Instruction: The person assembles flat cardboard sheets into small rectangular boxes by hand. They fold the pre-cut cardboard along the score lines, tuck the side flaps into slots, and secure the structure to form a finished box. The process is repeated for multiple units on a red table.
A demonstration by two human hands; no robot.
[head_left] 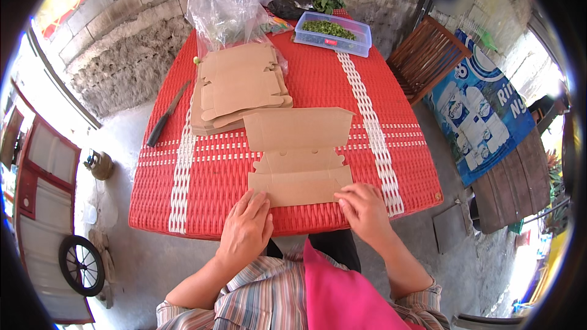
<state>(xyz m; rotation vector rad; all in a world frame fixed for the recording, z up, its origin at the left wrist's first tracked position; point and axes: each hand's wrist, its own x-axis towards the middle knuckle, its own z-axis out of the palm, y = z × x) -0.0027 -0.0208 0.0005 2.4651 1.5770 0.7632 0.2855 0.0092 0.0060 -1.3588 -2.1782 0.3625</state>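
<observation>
A flat brown cardboard box blank [299, 154] lies unfolded on the red woven table [214, 183], in front of me. My left hand [246, 226] rests with spread fingers on the table at the blank's near left corner. My right hand [364, 209] presses on the blank's near right corner, fingers bent onto the folded near flap. A stack of more flat cardboard blanks [238, 88] lies farther back, to the left of centre.
A dark knife [166, 116] lies near the table's left edge. At the back stand a clear plastic bag [225, 17] and a clear tub of chopped greens [332, 32]. A wooden chair [427, 55] stands right of the table, a wheel [81, 264] at lower left.
</observation>
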